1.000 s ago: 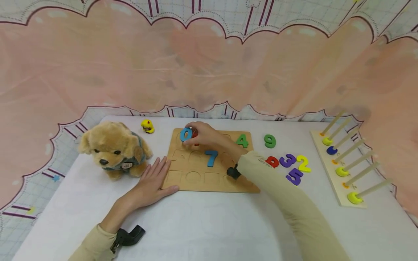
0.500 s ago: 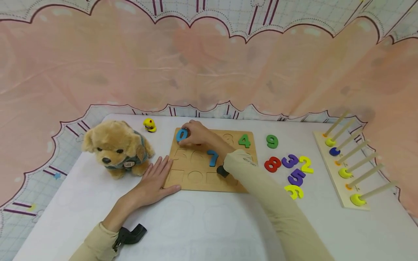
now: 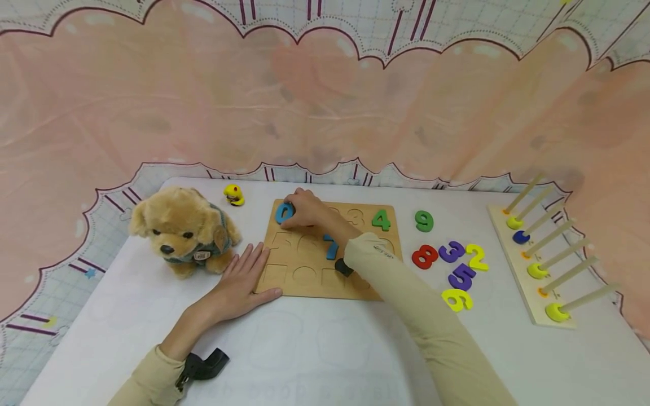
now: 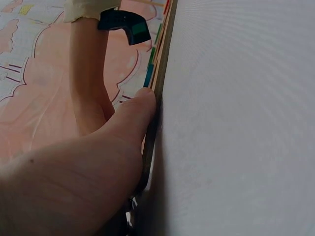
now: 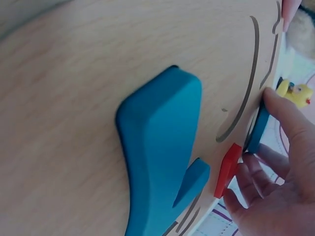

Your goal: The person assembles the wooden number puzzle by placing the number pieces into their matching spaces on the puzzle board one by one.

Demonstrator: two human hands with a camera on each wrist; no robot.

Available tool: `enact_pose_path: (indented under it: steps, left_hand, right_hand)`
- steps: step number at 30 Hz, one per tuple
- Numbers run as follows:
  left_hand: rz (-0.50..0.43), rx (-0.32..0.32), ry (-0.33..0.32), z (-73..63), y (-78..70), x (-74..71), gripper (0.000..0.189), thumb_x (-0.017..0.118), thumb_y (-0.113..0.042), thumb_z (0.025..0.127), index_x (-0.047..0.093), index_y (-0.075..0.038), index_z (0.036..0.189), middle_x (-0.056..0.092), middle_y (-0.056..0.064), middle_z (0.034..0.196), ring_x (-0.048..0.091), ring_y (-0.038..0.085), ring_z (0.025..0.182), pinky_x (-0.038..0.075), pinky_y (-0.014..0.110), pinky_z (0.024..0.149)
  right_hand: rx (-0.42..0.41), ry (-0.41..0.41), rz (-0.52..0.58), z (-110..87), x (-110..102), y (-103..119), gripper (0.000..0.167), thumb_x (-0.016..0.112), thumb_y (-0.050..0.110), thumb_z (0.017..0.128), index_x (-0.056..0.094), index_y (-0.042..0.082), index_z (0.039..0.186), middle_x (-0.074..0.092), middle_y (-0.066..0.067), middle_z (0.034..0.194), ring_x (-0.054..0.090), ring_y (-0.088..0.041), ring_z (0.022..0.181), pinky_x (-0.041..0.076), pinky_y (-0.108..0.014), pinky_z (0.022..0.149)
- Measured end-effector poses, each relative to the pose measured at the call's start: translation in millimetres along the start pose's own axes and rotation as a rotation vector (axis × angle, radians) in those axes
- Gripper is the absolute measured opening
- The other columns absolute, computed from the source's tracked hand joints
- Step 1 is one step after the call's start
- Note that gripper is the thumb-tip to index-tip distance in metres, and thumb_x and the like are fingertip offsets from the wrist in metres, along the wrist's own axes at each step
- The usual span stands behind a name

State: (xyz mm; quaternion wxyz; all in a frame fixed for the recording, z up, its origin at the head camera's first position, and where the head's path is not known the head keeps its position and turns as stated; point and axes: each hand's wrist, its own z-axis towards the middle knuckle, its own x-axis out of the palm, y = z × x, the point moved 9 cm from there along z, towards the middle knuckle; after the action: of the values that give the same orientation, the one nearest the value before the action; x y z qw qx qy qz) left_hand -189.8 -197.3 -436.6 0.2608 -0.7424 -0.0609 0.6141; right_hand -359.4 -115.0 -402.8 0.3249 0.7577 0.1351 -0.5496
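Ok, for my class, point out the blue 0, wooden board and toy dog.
Blue 0 (image 5: 259,129): right wrist view, side edge.
Wooden board (image 3: 304,290): head view, bare near border.
Toy dog (image 3: 175,228): head view, face.

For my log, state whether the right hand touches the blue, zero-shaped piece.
Touching: the right wrist view shows the right hand pinching the blue zero.

1. The surface (image 3: 355,355) is white, with faint outlines on it.
2. Behind it spreads pink, mottled cloth (image 3: 244,118) with shallow creases.
3. A white scalloped border (image 3: 345,14), edged in dark red, crosses the top.
4. A similar band (image 3: 48,296) follows the surface's back and left edges.
5. Light falls softly.
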Motion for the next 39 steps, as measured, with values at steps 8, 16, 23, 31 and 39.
enact_pose_path:
  steps: [8,16,23,31,39]
  left_hand:
    - [-0.005,0.003,0.004,0.9,-1.6,-0.9,0.094,0.055,-0.058,0.091,0.014,-0.003,0.155,0.004,0.018,0.164,0.000,0.039,0.152,0.001,0.060,0.120]
    - [-0.006,0.009,0.000,2.0,-4.0,-2.6,0.094,0.055,-0.058,0.091,0.014,-0.003,0.155,0.005,0.018,0.164,0.000,0.039,0.152,0.002,0.060,0.120]
    - [-0.004,0.009,0.000,3.0,-5.0,-2.7,0.093,0.055,-0.058,0.091,0.014,-0.004,0.156,0.005,0.017,0.164,0.000,0.039,0.152,0.002,0.060,0.120]
    - [-0.008,-0.012,-0.014,-0.7,-2.0,-7.1,0.095,0.055,-0.060,0.091,0.015,-0.002,0.155,0.005,0.019,0.164,0.000,0.040,0.151,0.001,0.061,0.119]
    - [-0.014,-0.004,-0.011,-1.2,-2.2,-2.1,0.095,0.055,-0.060,0.090,0.015,-0.003,0.155,0.006,0.018,0.164,0.001,0.040,0.151,0.001,0.061,0.119]
  right_hand:
    - [0.031,0.010,-0.031,-1.0,-2,-4,0.068,0.070,0.047,0.085,0.051,0.012,0.140,0.046,-0.014,0.140,0.046,-0.030,0.125,0.043,-0.043,0.105]
    - [0.034,0.014,-0.013,-1.2,-4,-7,0.067,0.070,0.044,0.085,0.050,0.013,0.142,0.045,-0.014,0.141,0.046,-0.029,0.124,0.042,-0.044,0.104]
    - [0.045,0.001,0.000,-1.2,-4,-8,0.068,0.069,0.046,0.086,0.049,0.013,0.142,0.045,-0.014,0.140,0.045,-0.029,0.125,0.040,-0.044,0.105]
    - [-0.046,-0.180,0.194,-22.5,-42,-5,0.079,0.073,0.041,0.084,0.040,0.007,0.147,0.036,-0.018,0.148,0.036,-0.032,0.137,0.039,-0.046,0.112]
    - [-0.048,-0.299,0.309,-110.4,-69,-67,0.069,0.072,0.035,0.087,0.044,0.011,0.145,0.043,-0.015,0.143,0.043,-0.032,0.131,0.042,-0.053,0.106]
